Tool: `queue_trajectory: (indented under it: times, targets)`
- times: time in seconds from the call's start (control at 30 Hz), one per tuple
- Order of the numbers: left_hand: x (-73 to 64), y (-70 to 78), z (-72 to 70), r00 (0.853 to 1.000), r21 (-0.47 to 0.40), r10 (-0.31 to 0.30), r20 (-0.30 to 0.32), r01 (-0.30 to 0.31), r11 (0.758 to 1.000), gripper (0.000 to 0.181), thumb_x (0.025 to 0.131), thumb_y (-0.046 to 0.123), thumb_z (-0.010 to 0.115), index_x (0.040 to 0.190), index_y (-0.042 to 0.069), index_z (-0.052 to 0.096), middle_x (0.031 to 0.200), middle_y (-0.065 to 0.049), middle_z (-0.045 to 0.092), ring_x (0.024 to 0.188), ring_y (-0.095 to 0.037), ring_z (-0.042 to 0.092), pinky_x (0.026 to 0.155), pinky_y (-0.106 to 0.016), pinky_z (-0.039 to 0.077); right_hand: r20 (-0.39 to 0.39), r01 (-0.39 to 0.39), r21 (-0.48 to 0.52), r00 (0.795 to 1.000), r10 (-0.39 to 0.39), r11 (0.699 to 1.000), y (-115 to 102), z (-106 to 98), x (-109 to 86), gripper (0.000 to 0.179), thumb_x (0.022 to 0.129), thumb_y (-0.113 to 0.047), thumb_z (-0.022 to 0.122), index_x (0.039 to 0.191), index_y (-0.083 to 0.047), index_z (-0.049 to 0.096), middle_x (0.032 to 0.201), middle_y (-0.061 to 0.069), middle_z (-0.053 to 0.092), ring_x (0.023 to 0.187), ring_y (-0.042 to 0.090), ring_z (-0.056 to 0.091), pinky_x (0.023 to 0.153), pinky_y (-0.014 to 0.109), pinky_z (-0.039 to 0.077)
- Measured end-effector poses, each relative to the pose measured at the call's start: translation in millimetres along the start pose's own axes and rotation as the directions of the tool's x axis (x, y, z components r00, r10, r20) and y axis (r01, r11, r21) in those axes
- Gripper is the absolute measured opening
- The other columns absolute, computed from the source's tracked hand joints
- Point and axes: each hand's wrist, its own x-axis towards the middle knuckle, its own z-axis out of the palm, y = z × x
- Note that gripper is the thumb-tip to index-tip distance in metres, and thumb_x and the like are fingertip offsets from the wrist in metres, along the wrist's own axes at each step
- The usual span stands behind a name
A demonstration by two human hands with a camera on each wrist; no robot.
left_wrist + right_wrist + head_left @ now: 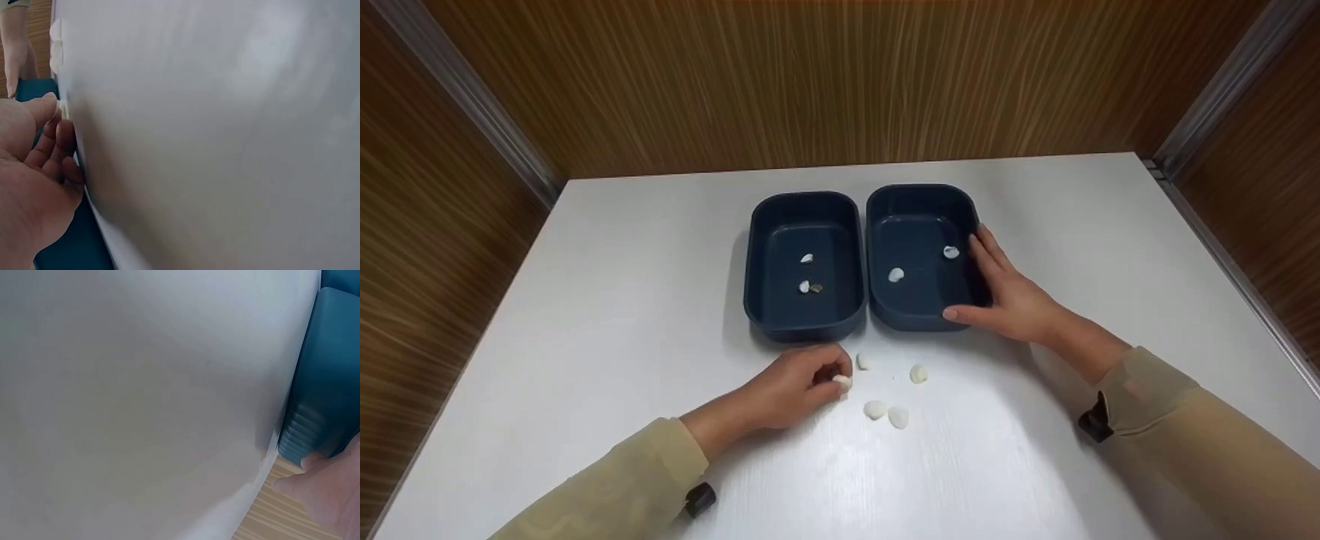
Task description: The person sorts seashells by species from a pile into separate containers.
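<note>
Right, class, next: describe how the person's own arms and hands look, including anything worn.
The left hand and right hand are ungloved. The left sleeve and right sleeve are long and beige. A small black piece shows at the left one's edge, another at the right's.

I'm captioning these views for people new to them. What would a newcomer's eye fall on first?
Most likely the dark blue left container and right container, side by side on the white table. Next, the left hand in front of the left container, pinching a pale shell, with four loose shells nearby. The right hand rests against the right container's outer side.
</note>
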Motion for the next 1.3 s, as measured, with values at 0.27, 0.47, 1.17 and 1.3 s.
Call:
queue_trajectory:
  times: [0.27,0.47,1.17,1.3]
  targets:
    - [0.3,15.8,-1.6,0.999,-0.042,0.052,0.006,-0.052,0.998,0.007,0.105,0.009,0.067,0.111,0.012,0.064,0.105,0.002,0.065,0.095,-0.013,0.062,0.086,-0.031,0.054,0.003,-0.006,0.006,1.0,0.006,1.0,-2,0,0.1,0.121,0.091,-0.063,0.076,0.171,-0.012,0.002,0.178,0.001,-0.013,0.16,0.042,0.014,0.122,0.066,0.026]
    - [7.9,40.0,-16.2,0.994,-0.038,0.1,-0.035,-0.101,0.994,0.007,0.105,0.012,0.068,0.112,0.013,0.066,0.106,0.003,0.066,0.096,-0.013,0.062,0.083,-0.03,0.053,0.003,-0.018,0.009,1.0,0.018,1.0,-3,-1,-0.5,0.121,0.091,-0.063,0.076,0.172,-0.014,0.002,0.178,-0.002,-0.013,0.161,0.04,0.013,0.123,0.065,0.025]
    - [90.1,67.3,-63.4,0.974,-0.077,0.108,-0.198,-0.125,0.989,0.009,0.106,0.012,0.068,0.114,0.01,0.066,0.103,-0.002,0.066,0.087,-0.016,0.058,0.077,-0.028,0.052,-0.001,-0.004,-0.001,1.0,0.004,1.0,-3,1,-0.3,0.119,0.091,-0.063,0.075,0.172,-0.014,0.002,0.178,-0.001,-0.013,0.161,0.039,0.013,0.123,0.065,0.025]
    - [108.1,66.9,-59.3,0.978,-0.077,0.092,-0.189,-0.108,0.991,0.01,0.107,0.013,0.067,0.116,0.011,0.065,0.106,-0.001,0.066,0.091,-0.015,0.059,0.079,-0.025,0.052,0.003,-0.009,0.002,1.0,0.009,1.0,-2,2,0.6,0.12,0.091,-0.064,0.075,0.172,-0.015,0.001,0.177,-0.002,-0.014,0.161,0.039,0.013,0.123,0.065,0.024]
